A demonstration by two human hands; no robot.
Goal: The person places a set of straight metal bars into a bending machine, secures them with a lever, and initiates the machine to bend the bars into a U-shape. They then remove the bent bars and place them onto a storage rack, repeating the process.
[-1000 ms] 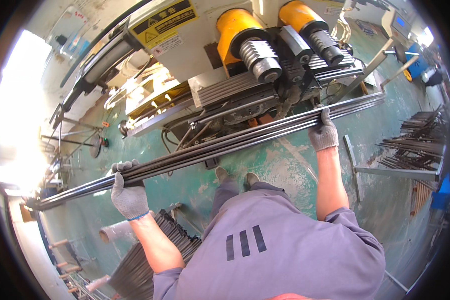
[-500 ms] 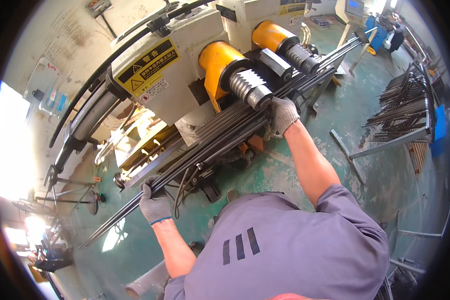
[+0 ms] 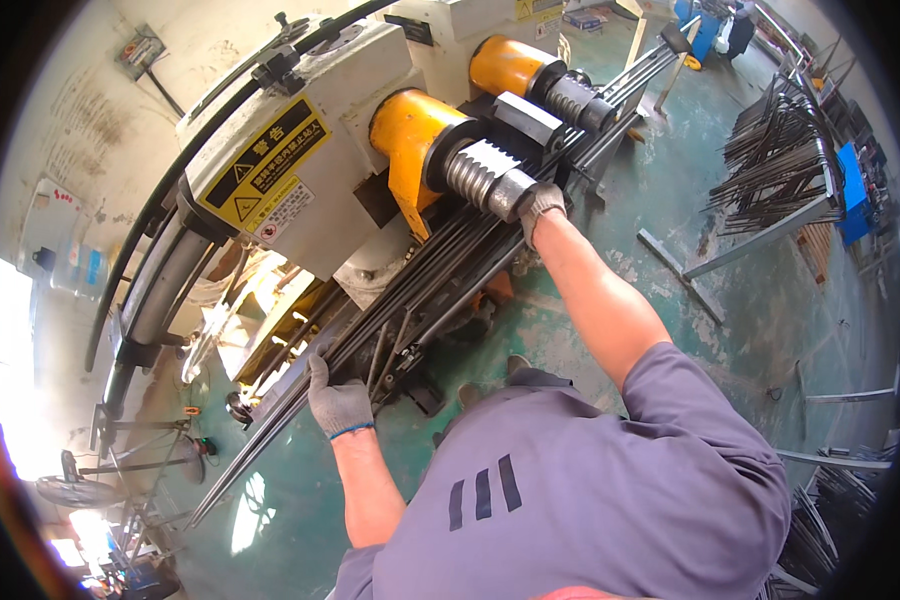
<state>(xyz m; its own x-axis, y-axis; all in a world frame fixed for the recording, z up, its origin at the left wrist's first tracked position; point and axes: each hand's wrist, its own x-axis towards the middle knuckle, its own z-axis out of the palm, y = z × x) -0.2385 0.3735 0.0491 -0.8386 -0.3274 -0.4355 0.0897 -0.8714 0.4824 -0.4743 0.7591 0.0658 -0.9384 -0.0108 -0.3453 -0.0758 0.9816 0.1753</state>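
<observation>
A bundle of long, thin metal rods (image 3: 270, 420) runs slantwise past the front of a white machine (image 3: 300, 215). At the left part of the bundle, my left hand (image 3: 340, 402), in a grey knit glove, closes on the rods from the near side; some of its fingers are hidden under them. My right hand (image 3: 544, 204), gloved too, is by the end of a ribbed metal roller (image 3: 485, 175) that sticks out of an orange housing (image 3: 407, 120). The roller and the rods hide its fingertips, so its grip does not show.
A second orange housing (image 3: 508, 66) with a ribbed roller stands farther right. Bent rods (image 3: 775, 150) hang on a rack at the far right, beside a metal floor bar (image 3: 680, 277). A standing fan (image 3: 80, 485) is at the left. Another person (image 3: 738, 32) is far off.
The whole view has shifted. My left hand has come farther right along the rods, its thumb side now raised. My right hand has moved closer in against the roller's end.
</observation>
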